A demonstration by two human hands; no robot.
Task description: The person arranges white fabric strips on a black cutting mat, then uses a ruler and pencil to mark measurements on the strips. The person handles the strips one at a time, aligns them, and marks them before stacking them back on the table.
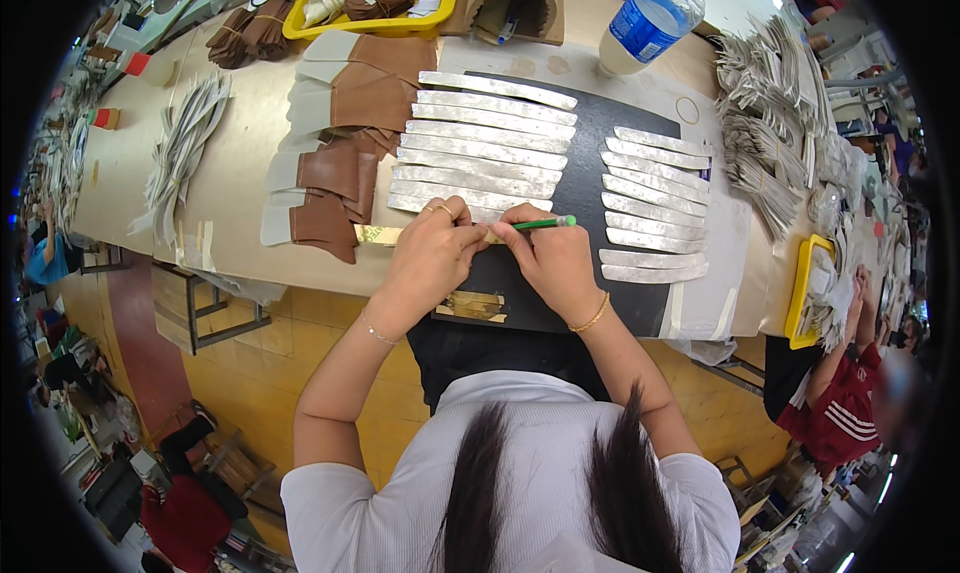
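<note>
My right hand [559, 260] grips a slim green pen [545, 222], which lies nearly level across my fingers. Close beside it, my left hand [434, 254] has its fingers bent and pressed together at the lower edge of a column of silvery strips [484, 156]. What the left fingers pinch, if anything, is hidden. A yellowish strip [378, 235] runs out from under that hand to the left. Another column of shorter silvery strips [655, 204] lies on the black mat [592, 108], to the right. Brown and pale cut pieces [330, 176] overlap in a stack at the left.
Bundled pale strips [770, 123] pile up at the right, with a loose bunch [183, 148] at the far left. A water bottle [650, 25] stands behind the mat. Yellow trays [447, 1] sit at the back and right edge. Another person [835, 408] works at the right.
</note>
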